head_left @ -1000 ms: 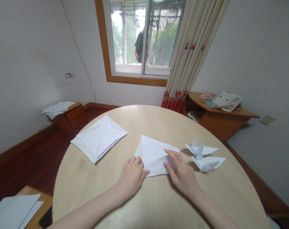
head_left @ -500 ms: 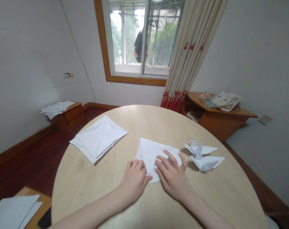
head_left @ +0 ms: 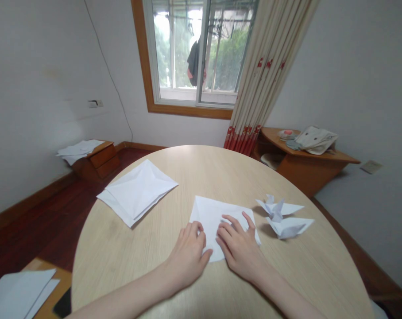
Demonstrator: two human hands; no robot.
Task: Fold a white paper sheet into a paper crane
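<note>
A folded sheet of white paper (head_left: 217, 219) lies flat on the pale wood-grain round table (head_left: 201, 173), under both hands. My left hand (head_left: 187, 254) is curled at the sheet's lower left edge, its fingertips on the paper. My right hand (head_left: 239, 248) presses on the lower right part of the sheet with its fingers spread. The sheet's bottom corner is partly hidden by my hands. To the right sit white origami cranes (head_left: 282, 219), close to my right hand but apart from it. A larger folded white paper square (head_left: 137, 190) lies to the left.
A small wooden cabinet (head_left: 94, 161) with loose paper stands at the left wall. A corner desk (head_left: 307, 166) holds a cloth bag. At lower left, white sheets (head_left: 18, 294) lie on a wooden surface. A curtain and window stand behind the table.
The sheet has gone from a raised, tilted fold to lying flat. My right hand has moved down from the flap, fingers spread, and my left hand has shifted slightly along the sheet's edge.
</note>
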